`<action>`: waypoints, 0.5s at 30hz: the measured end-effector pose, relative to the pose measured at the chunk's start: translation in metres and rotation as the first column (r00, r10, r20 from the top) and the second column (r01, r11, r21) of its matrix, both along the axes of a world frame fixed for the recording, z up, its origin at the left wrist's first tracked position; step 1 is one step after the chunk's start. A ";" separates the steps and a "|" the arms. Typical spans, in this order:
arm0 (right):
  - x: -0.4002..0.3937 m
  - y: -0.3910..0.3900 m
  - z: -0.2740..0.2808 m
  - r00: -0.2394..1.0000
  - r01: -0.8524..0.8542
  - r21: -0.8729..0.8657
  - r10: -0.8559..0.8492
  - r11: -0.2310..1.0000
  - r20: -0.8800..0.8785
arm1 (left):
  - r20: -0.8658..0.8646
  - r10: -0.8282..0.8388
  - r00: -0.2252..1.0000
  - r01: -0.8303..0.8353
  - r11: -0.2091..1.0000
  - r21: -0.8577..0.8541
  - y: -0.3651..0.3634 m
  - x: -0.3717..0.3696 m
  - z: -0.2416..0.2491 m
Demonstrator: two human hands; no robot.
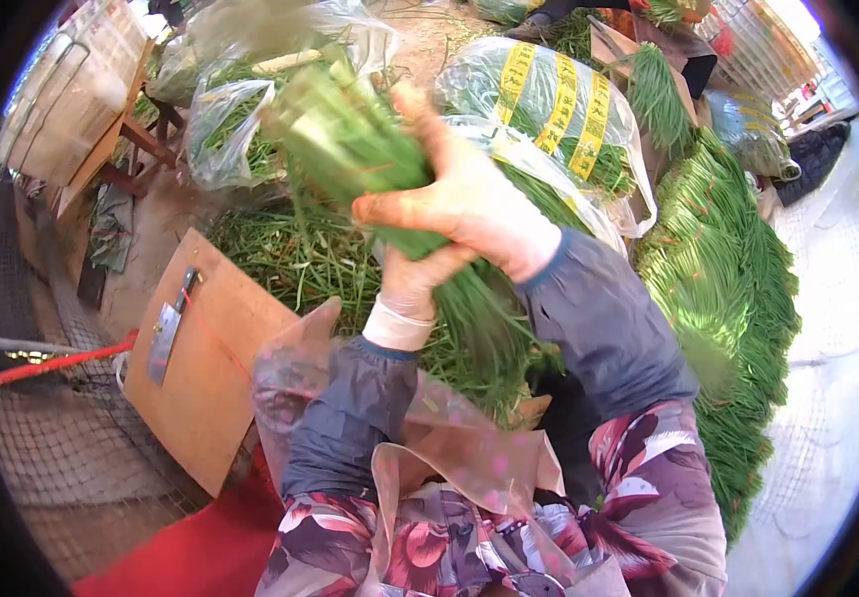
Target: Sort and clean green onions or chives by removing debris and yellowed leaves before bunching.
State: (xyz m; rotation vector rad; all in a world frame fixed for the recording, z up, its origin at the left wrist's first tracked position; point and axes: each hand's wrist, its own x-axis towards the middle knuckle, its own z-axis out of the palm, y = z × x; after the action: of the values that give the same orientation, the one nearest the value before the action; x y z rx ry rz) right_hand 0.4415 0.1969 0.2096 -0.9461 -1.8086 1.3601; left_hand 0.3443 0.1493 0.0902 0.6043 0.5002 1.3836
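A thick bunch of green chives [355,149] is held up in front of me, its cut ends blurred at the upper left and its leaves hanging down to the lower right. My right hand [464,189] grips it from the near right side, with thumb and fingers around the stems. Below and partly behind it, my left hand [414,284], with a white band at the wrist, also clasps the bunch; most of its fingers are hidden. Loose chives [295,249] lie in a heap under both hands.
A wooden board [215,348] with a cleaver [166,333] on it stands at the left. Bagged chives with yellow printed tape [554,109] lie ahead. Along the right stretches a long pile of chives [718,289]. A red rope [56,363] and netting are at far left.
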 end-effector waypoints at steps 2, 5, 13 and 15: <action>0.008 0.004 -0.001 0.998 -0.062 -0.068 0.063 0.996 0.009 | 0.121 -0.094 0.988 0.096 0.995 -0.015 -0.019 -0.019 0.007; 0.060 -0.007 0.010 0.997 0.039 -0.130 -0.030 0.991 0.076 | 0.365 -0.144 0.920 0.205 0.970 -0.133 -0.040 -0.034 -0.006; 0.055 -0.173 -0.066 0.998 -0.032 -0.926 -0.034 0.376 -0.048 | 0.589 -0.207 0.781 0.411 0.881 -0.235 -0.103 -0.011 -0.045; 0.057 -0.183 -0.083 1.000 0.008 -0.953 -0.019 0.304 0.002 | 0.615 -0.192 0.765 0.448 0.845 -0.292 -0.123 -0.006 -0.055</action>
State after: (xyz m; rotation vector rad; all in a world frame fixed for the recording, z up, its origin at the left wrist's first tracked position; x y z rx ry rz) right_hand 0.4989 0.0141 0.1266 -1.4944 -0.7485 2.5026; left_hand 0.3382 0.0265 0.0351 -0.0990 0.1788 0.9957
